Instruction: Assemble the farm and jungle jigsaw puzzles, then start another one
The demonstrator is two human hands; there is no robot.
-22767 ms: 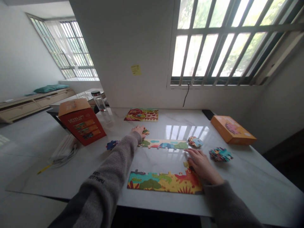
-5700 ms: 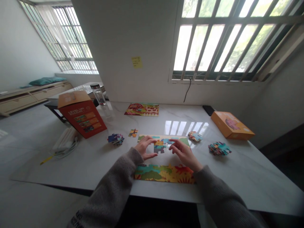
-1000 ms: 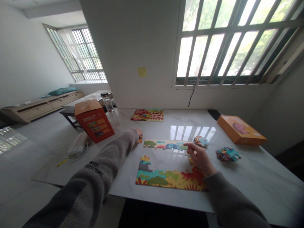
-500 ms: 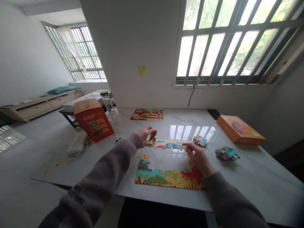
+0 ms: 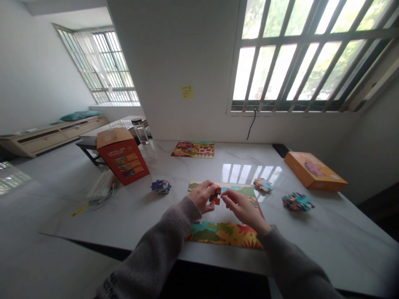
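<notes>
My left hand (image 5: pixel 203 196) and my right hand (image 5: pixel 241 207) meet above the middle of the white table (image 5: pixel 327 232), both pinching one small orange puzzle piece (image 5: pixel 215 196) between their fingertips. Below them lies a partly built colourful puzzle: a bottom strip (image 5: pixel 222 233) near the front edge and a top strip (image 5: pixel 246 190) farther back, largely hidden by my hands. A small heap of loose pieces (image 5: pixel 161 186) sits to the left of my left hand.
Two more heaps of pieces (image 5: pixel 263 184) (image 5: pixel 297 202) lie to the right. A red puzzle box (image 5: pixel 122 155) and a clear bottle (image 5: pixel 140 132) stand at the back left, a finished puzzle (image 5: pixel 193 149) at the back, an orange box (image 5: pixel 313 169) at the right, white cables (image 5: pixel 101 192) at the left.
My left hand picked a piece from the left side of the table and carried it to the middle. My right hand lifted off the puzzle and now holds the piece too.
</notes>
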